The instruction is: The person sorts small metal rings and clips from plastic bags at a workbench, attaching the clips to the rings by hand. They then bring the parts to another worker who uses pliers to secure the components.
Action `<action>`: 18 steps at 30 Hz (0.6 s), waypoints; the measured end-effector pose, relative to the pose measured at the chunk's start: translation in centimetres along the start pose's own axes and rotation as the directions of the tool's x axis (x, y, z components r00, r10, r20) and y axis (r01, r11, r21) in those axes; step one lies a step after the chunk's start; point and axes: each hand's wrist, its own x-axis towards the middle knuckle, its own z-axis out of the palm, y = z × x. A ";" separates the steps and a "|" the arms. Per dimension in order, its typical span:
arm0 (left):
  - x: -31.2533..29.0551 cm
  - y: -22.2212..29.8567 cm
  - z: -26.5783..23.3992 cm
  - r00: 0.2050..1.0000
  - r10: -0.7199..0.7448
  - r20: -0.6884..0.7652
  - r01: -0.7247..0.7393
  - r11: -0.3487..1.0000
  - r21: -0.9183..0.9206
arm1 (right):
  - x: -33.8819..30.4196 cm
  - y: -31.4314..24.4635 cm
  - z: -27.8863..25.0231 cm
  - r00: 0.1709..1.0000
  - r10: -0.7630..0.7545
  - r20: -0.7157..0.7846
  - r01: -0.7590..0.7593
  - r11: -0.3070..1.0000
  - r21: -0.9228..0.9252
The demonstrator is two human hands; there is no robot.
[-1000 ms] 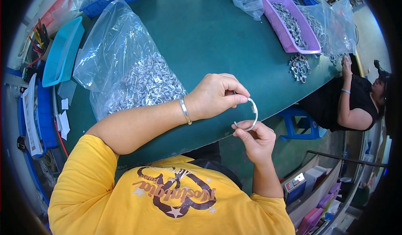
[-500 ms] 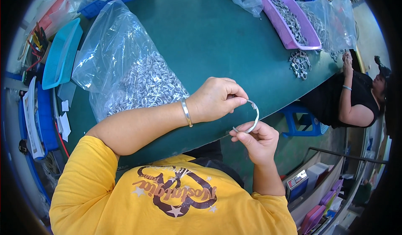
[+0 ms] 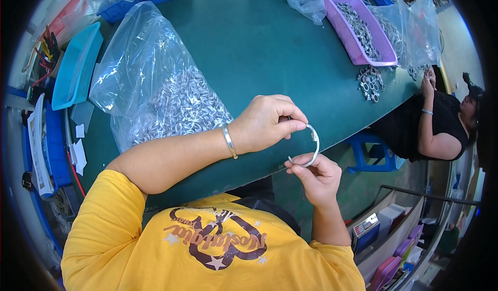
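Observation:
A thin, pale silvery strip [image 3: 317, 145] is bent into an open curve between my two hands, over the table's near edge. My left hand [image 3: 271, 121] pinches its upper end between thumb and fingers. Lower and to the right, my right hand [image 3: 317, 177] grips the other end, and a short tip pokes out to the left of its fingers. A small light piece shows on the strip near the upper end; I cannot make out what it is. Close to my left forearm lies a clear plastic bag [image 3: 139, 58] holding many small grey metal parts [image 3: 181, 102].
A purple basket [image 3: 385, 46] of metal parts stands far right, with a loose pile of ring-shaped parts [image 3: 370, 85] before it. A turquoise basket [image 3: 70, 91] is at the left. Beyond the table's right edge are a blue stool [image 3: 371, 153] and a seated person [image 3: 441, 120].
My right hand has shifted slightly left with its end of the strip. My left hand keeps its pinch in nearly the same place.

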 end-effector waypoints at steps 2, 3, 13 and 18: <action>0.0 0.0 -0.1 1.000 0.004 -0.006 -0.004 1.000 -0.008 | 0.0 0.2 0.0 1.000 0.002 -0.016 -0.002 1.000 -0.018; -0.1 0.0 -0.2 1.000 0.006 -0.006 -0.006 1.000 -0.010 | -0.1 0.3 0.1 1.000 0.011 -0.026 -0.011 1.000 -0.020; -0.2 -0.1 -0.2 1.000 0.012 -0.001 -0.012 1.000 -0.002 | -0.1 0.8 0.0 0.998 -0.043 -0.037 0.037 0.990 -0.137; -0.2 -0.3 0.0 1.000 0.027 0.003 -0.027 1.000 -0.011 | 0.1 0.7 -0.1 0.996 -0.093 -0.013 0.087 0.963 -0.255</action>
